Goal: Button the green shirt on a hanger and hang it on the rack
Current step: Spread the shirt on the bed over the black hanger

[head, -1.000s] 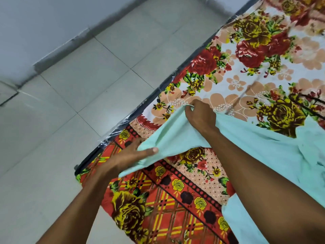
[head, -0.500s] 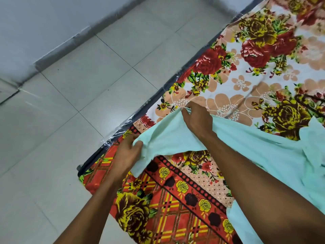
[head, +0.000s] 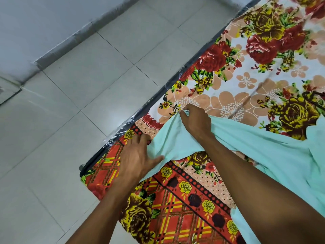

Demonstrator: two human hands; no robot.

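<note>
The pale green shirt (head: 260,150) lies spread over a flower-patterned bed sheet (head: 233,80), stretching from the right edge toward the bed's left side. My right hand (head: 196,120) pinches the shirt's far hem corner, fingers closed on the fabric. My left hand (head: 137,155) rests at the near hem edge with its fingers spread flat and the thumb lying against the cloth. A dark hanger part (head: 314,99) shows at the right edge, beside the shirt. No rack is in view, and no buttons can be seen.
The bed's dark edge with clear plastic wrap (head: 149,104) runs diagonally along the grey tiled floor (head: 84,85). A wall base (head: 58,50) crosses the upper left. The sheet's red plaid border (head: 175,212) hangs at the near corner.
My left hand moved up along the hem, then opened to lie flat at the shirt's edge. My right hand kept its pinch on the hem corner and barely shifted.
</note>
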